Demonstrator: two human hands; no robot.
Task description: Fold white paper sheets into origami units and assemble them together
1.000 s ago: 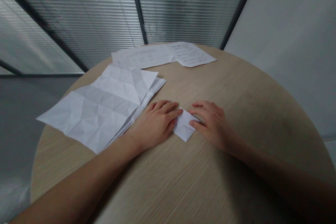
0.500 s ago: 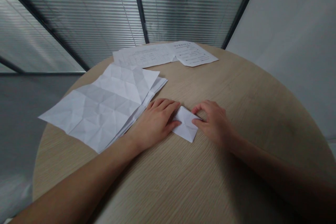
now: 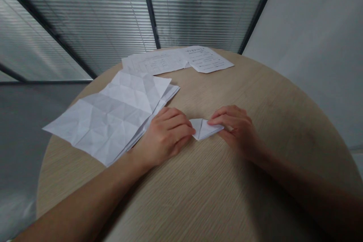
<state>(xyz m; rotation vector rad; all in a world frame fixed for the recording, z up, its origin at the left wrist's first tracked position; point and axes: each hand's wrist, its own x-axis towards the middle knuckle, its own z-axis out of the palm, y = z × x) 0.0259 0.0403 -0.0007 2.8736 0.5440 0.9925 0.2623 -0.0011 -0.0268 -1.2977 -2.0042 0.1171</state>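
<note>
A small folded white paper (image 3: 202, 128) lies between my two hands, its visible face roughly triangular with a crease down it. My left hand (image 3: 171, 132) has its fingers closed on the paper's left corner, and its thumb is hidden. On the other side, my right hand (image 3: 236, 128) pinches the right corner, with fingers on top and the thumb mostly underneath. Just left of my left hand is a large creased white sheet (image 3: 113, 113), resting on a thin stack of paper (image 3: 170, 92).
Printed sheets (image 3: 207, 60) lie at the far edge of the round wooden table (image 3: 181, 196). Beyond it stands a window with blinds (image 3: 113, 15), and a pale wall (image 3: 320, 26) rises at the right.
The small paper went from a square-like shape to a narrower triangular one, its near corner folded up. My left hand curled its fingers over the left corner; my right hand shifted its pinch.
</note>
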